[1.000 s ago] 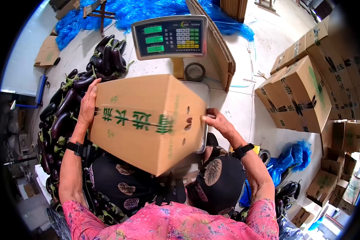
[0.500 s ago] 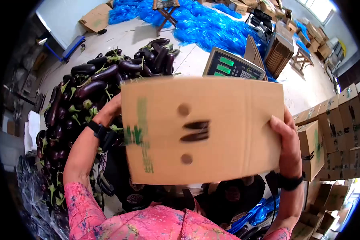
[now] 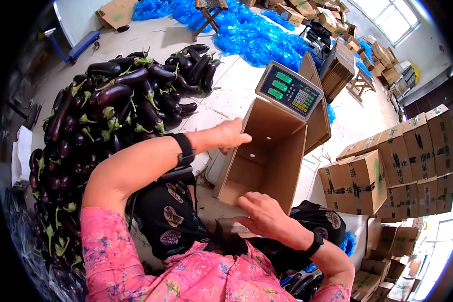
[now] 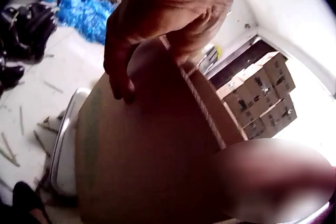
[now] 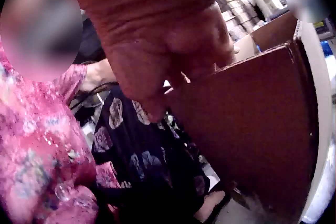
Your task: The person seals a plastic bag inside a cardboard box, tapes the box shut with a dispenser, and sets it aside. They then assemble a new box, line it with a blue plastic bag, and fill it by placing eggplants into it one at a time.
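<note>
An open cardboard box (image 3: 267, 156) stands with its mouth up on the scale platform (image 4: 63, 153), in front of the scale's lit display (image 3: 289, 89). No contents show in the part of its inside seen in the head view. My left hand (image 3: 230, 136) grips the top of its left wall, with fingers on both sides of the rim in the left wrist view. At the near rim, my right hand (image 3: 267, 215) holds the wall, its fingers over the edge and the thumb lower on the outside. A large heap of eggplants (image 3: 118, 95) lies to the left.
Printed closed boxes (image 3: 355, 183) stand stacked at the right. Flattened cardboard (image 3: 334, 70) leans behind the scale. Blue plastic film (image 3: 251, 38) and a folding stool (image 3: 209, 15) are at the back. Opened boxes (image 3: 387, 251) lie at the lower right.
The box was held sideways over the lap and tilted between both hands. It now stands mouth up on the scale. Both hands have moved to its rims.
</note>
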Demonstrator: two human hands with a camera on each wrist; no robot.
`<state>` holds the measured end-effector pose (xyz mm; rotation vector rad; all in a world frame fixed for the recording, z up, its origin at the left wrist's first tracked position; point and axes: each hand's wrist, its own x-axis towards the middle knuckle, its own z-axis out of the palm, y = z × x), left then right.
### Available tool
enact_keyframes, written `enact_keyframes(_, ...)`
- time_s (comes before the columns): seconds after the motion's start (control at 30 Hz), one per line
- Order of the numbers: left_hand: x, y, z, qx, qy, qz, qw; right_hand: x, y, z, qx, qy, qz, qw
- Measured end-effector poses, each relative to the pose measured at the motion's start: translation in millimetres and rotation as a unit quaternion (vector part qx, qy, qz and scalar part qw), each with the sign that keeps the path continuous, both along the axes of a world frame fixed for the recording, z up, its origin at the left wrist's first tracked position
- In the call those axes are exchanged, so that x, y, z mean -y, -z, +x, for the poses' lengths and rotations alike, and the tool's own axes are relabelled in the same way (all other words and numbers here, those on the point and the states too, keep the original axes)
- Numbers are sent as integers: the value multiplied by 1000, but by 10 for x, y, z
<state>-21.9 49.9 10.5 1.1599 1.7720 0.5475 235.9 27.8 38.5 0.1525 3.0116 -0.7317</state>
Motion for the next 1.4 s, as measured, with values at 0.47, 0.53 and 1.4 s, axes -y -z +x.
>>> enact_keyframes(0.47, 175, 796, -771, 421, 6, -16, 907, -1437, 697, 407, -82, 524, -522, 668)
enact_keyframes(0.53, 237, 1111, -835, 515, 2, -3, 857, -1483, 733, 601, -82, 534, -536, 649)
enact_keyframes(1.4, 428, 1484, -585, 291, -30, -240, 926, -1657, -254, 1021, 61, 319, -28, 945)
